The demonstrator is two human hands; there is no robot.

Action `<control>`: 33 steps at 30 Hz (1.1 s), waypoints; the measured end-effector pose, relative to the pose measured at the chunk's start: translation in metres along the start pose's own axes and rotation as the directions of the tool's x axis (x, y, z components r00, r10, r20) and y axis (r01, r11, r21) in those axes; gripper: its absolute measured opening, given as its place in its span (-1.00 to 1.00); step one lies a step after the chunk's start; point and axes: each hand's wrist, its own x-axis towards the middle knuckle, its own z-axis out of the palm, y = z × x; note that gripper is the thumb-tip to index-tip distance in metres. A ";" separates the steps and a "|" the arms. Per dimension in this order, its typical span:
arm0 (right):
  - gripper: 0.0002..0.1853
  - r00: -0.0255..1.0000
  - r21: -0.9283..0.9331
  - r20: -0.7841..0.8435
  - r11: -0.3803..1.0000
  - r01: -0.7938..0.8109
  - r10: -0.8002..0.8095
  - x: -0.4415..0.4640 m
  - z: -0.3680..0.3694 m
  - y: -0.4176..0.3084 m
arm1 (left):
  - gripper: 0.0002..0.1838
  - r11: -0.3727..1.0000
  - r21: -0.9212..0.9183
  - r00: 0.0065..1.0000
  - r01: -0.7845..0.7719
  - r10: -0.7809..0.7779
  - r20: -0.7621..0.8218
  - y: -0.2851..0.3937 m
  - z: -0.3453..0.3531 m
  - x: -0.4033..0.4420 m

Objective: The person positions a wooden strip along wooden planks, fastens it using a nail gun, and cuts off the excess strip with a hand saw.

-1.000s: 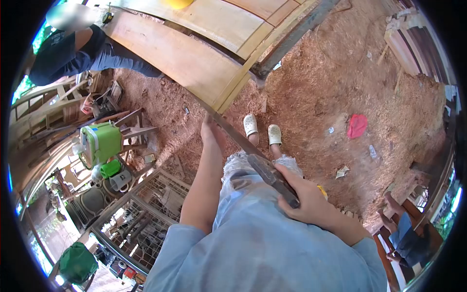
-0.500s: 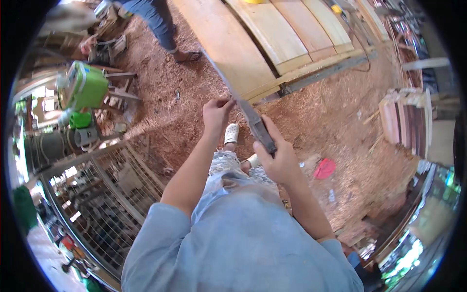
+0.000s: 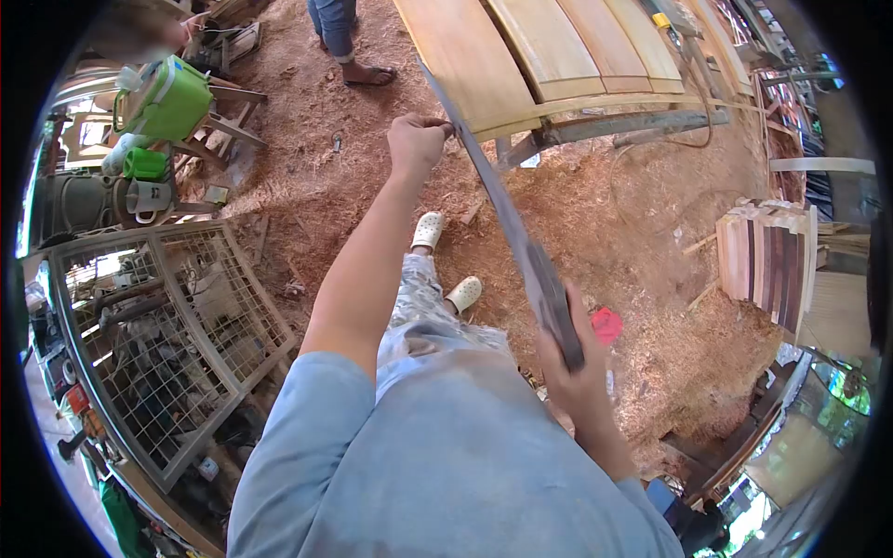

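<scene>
1. Farthest left among what we note, a green cooler [image 3: 166, 100] stands beyond the mesh-fronted frame [image 3: 192, 321], well apart from our work.
2. Our left hand [image 3: 419, 146] has its fingers drawn together at the edge of a long dark bar [image 3: 506, 208]; we cannot tell whether they pinch it or only touch.
3. The bar slants from beside the near plank's [image 3: 468, 67] left edge down towards us; contact with the plank is unclear.
4. Our right hand [image 3: 581, 389] wraps the bar's thicker end firmly. We judge the step in hand to be steadying and lining up the bar; the next move calls for controlling its far end.
</scene>
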 end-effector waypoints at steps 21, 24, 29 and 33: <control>-0.27 0.989 0.032 0.116 0.995 0.089 -0.093 -0.022 -0.018 0.024 | -0.85 0.992 -0.125 1.000 0.011 -0.009 0.017 0.000 -0.006 -0.002; -0.31 0.987 0.097 0.044 0.984 0.148 -0.153 0.066 0.030 0.030 | -0.84 0.988 -0.145 0.999 0.049 -0.045 0.030 0.001 -0.009 0.002; -0.37 0.969 0.185 -0.070 0.951 0.246 -0.237 0.137 0.062 0.008 | -0.82 0.969 -0.240 0.997 0.064 -0.050 0.061 -0.018 -0.019 0.016; -0.32 0.995 0.159 0.027 0.983 0.093 -0.099 0.034 0.019 0.032 | -0.82 0.992 -0.122 0.998 -0.032 0.037 0.041 -0.008 -0.014 0.006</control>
